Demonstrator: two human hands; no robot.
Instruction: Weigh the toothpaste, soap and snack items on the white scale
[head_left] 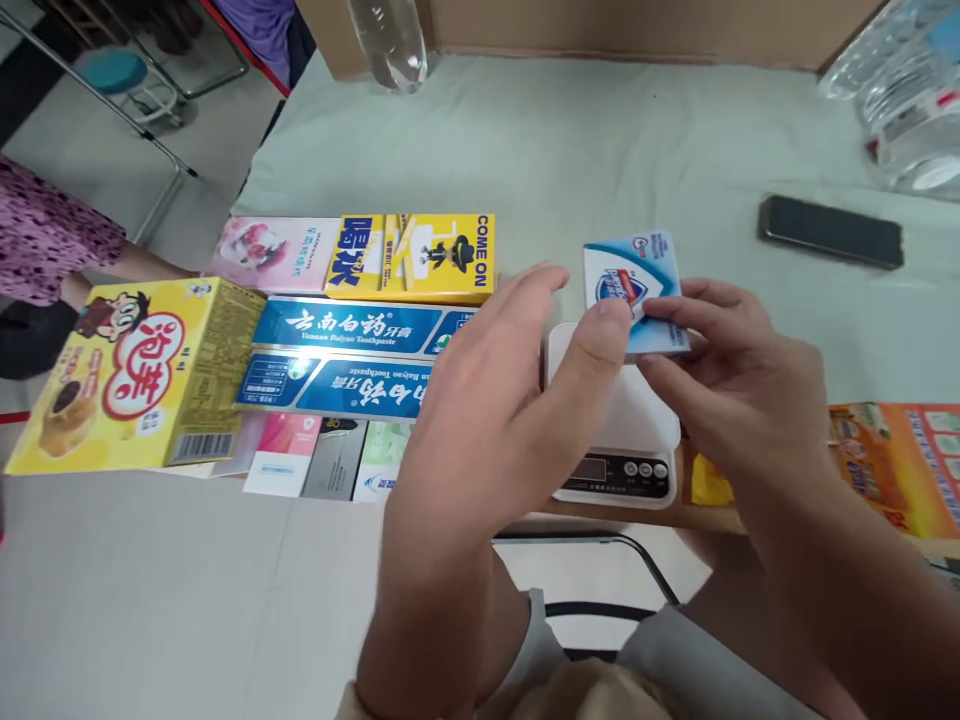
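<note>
A white and blue soap box (631, 280) with a shield logo is tilted above the far part of a white digital kitchen scale (622, 420). My right hand (739, 380) grips its right side between thumb and fingers. My left hand (517, 390) is open, its fingers stretched out and its thumb tip overlapping the box's near left part; whether the thumb presses on it I cannot tell. Left of that hand lie two blue toothpaste boxes (352, 325), partly hidden behind it. The scale's display and buttons face me, and my left hand covers its left edge.
Beyond the toothpaste are a yellow box (420, 258) and a pink box (274, 252). A yellow puff snack box (112, 375) juts past the table's left edge, near another person's arm (135, 262). A phone (831, 231), a plastic bottle (390, 45) and an orange packet (900, 465) also lie about.
</note>
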